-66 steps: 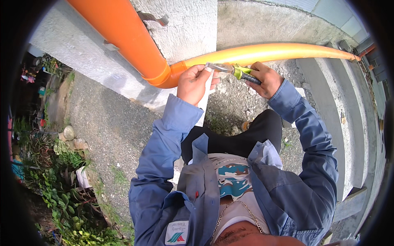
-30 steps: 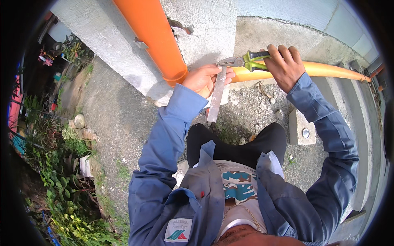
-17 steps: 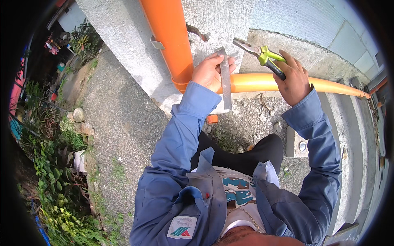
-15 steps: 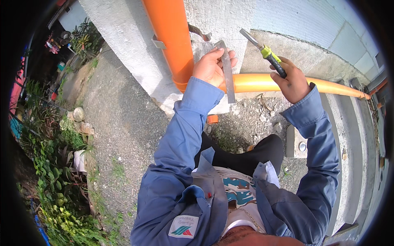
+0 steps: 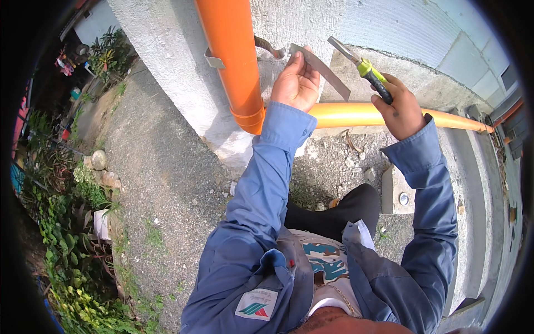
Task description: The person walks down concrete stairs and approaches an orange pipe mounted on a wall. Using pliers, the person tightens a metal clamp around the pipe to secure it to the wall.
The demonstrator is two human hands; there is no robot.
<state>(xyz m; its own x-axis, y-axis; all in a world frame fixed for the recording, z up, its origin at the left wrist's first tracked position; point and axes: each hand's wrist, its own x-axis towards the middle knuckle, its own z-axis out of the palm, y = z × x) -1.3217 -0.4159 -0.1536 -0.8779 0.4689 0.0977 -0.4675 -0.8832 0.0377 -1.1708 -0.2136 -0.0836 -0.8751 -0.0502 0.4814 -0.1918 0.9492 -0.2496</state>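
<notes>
My left hand (image 5: pixel 296 84) is closed in a pinch on a thin, flat grey metal strip (image 5: pixel 329 76) near its upper end. The strip slants down to the right, its far end free. To the right, my right hand (image 5: pixel 399 110) is wrapped around the lime-green and black handles of tin snips (image 5: pixel 368 70). Their metal jaws look closed and point up and left, apart from the strip. Behind my left hand stands an upright orange pipe (image 5: pixel 232 61), with a metal bracket (image 5: pixel 214 59) around it. A curved metal strap (image 5: pixel 268 47) sticks out from the wall beside the pipe.
Another orange pipe (image 5: pixel 347 115) runs low along the wall to the right. A white rough pillar (image 5: pixel 172 67) backs the upright pipe. Concrete steps (image 5: pixel 473 206) rise at right, near a concrete block (image 5: pixel 394 192). Gravelly ground (image 5: pixel 167 172) and plants (image 5: pixel 72 239) lie at left.
My left hand has turned the metal strip from nearly vertical to a slant, its lower end swinging up and right. My right hand still holds the tin snips in nearly the same place.
</notes>
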